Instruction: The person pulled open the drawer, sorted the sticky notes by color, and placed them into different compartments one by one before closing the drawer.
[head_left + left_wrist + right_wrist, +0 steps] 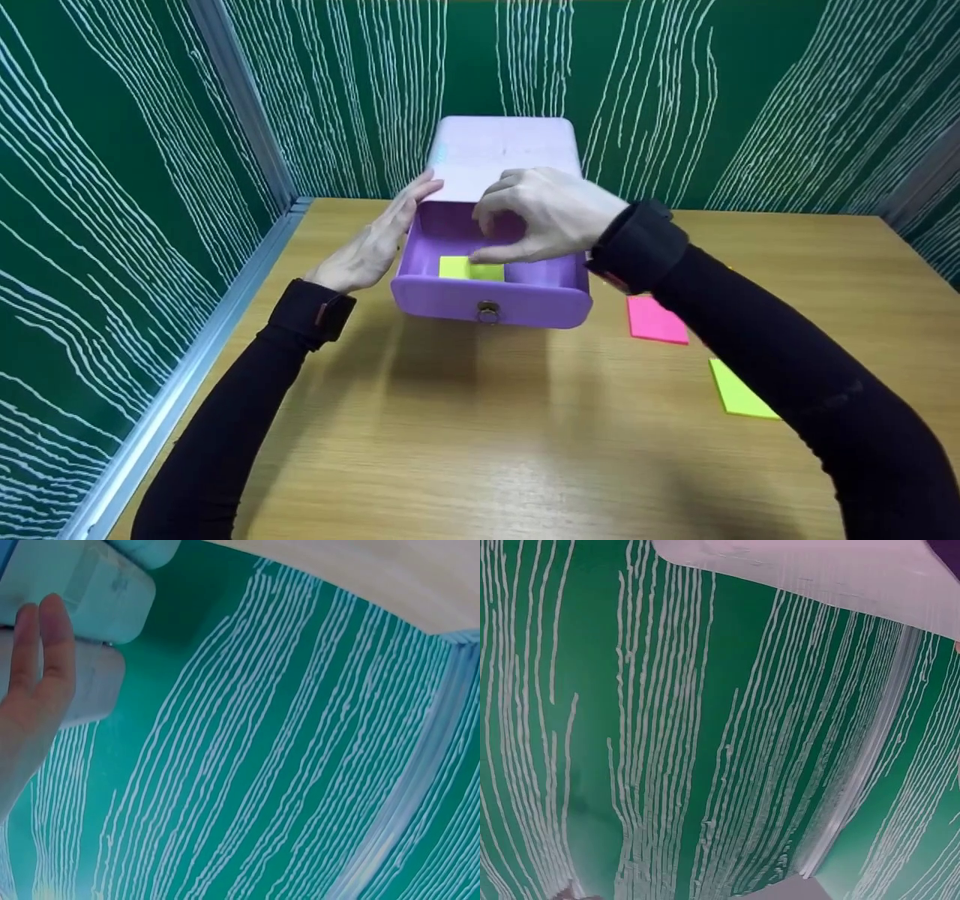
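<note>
A purple drawer [491, 301] with a round knob is pulled out of a small lilac box [504, 139] on the table. Inside it lies a yellow-green sticky note pad [453, 267], its right part in shade. My left hand [375, 244] rests along the left side of the box with fingers extended; two of its fingers [56, 637] show against the box in the left wrist view. Over the drawer, my right hand [544, 214] is bent in a C shape with a gap between thumb and fingers. Its thumb tip overlaps the pad in the head view.
On the table right of the drawer lie a pink sticky note pad [657, 320] and a second yellow-green pad [741, 390], partly behind the right sleeve [795, 367]. Green walls with white wavy lines [525, 60] enclose the table's back and sides. A metal rail [187, 367] borders the left.
</note>
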Available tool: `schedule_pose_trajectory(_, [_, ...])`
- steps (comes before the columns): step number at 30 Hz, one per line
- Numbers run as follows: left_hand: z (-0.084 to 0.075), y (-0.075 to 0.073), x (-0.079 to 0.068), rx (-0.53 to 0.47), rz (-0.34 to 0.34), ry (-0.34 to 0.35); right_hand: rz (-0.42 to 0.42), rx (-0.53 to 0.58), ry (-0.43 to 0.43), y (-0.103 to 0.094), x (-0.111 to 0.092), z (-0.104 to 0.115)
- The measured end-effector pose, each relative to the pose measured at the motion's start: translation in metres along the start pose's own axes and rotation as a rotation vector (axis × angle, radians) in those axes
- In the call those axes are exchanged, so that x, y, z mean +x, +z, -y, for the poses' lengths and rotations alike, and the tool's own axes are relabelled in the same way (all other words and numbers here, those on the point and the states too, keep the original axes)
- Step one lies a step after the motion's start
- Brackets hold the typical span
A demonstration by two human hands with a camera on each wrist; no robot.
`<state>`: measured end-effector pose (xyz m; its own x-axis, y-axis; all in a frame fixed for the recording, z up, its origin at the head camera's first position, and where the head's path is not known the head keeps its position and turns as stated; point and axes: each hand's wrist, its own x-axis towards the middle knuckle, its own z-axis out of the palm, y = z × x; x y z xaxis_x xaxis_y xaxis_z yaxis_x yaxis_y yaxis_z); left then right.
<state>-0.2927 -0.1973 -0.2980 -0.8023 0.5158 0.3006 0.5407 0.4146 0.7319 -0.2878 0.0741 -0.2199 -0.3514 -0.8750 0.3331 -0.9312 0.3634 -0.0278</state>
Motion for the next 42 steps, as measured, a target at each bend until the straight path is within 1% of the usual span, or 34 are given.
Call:
schedule_pose_trajectory(3, [0.0,0.002,0.003,-0.004,-0.024,0.015,-0.032,0.014,0.01,-0.008,-0.017,-0.003])
schedule_pose_trajectory(6, [0.001,0.005,0.004,-0.009,-0.05,0.035,-0.045,-0.021,0.011,-0.013,-0.039,-0.007])
schedule_pose_trajectory(11, [0.005,0.009,0.001,0.006,-0.087,0.046,-0.064,-0.077,-0.005,-0.016,-0.084,-0.01])
schedule_pose_trajectory(14, [0.005,0.01,0.001,0.006,-0.095,0.047,-0.103,-0.094,-0.025,-0.016,-0.114,-0.013])
schedule_pose_trajectory(18, [0.004,0.008,0.003,-0.002,-0.09,0.042,-0.174,-0.122,-0.056,-0.011,-0.157,-0.019])
schedule_pose_trajectory(21, [0.003,0.007,0.005,-0.009,-0.094,0.049,-0.208,-0.144,-0.047,-0.002,-0.191,-0.021])
schedule_pose_trajectory(24, [0.003,0.008,0.004,-0.002,-0.092,0.056,-0.199,-0.173,-0.019,0.014,-0.229,-0.022])
schedule_pose_trajectory(26, [0.004,0.009,0.002,0.002,-0.086,0.06,-0.178,-0.181,0.012,0.026,-0.256,-0.021])
schedule_pose_trajectory(27, [0.005,0.009,0.001,0.004,-0.083,0.061,-0.16,-0.183,0.042,0.032,-0.27,-0.02])
schedule_pose_trajectory(30, [0.005,0.009,-0.002,0.008,-0.076,0.053,-0.082,-0.159,0.177,0.047,-0.307,-0.016])
schedule_pose_trajectory(33, [0.003,0.008,-0.001,0.015,-0.072,0.04,-0.009,-0.145,0.329,0.058,-0.335,-0.012])
schedule_pose_trajectory(35, [0.001,0.007,0.0,0.019,-0.067,0.037,0.046,-0.142,0.418,0.063,-0.349,-0.009])
schedule_pose_trajectory(37, [-0.001,0.007,0.002,0.026,-0.065,0.034,0.107,-0.131,0.487,0.067,-0.358,-0.007])
schedule_pose_trajectory(40, [-0.001,0.006,0.002,0.029,-0.065,0.034,0.227,-0.096,0.585,0.072,-0.365,-0.004])
schedule_pose_trajectory(42, [-0.001,0.006,0.001,0.033,-0.068,0.025,0.296,-0.083,0.632,0.074,-0.366,-0.003])
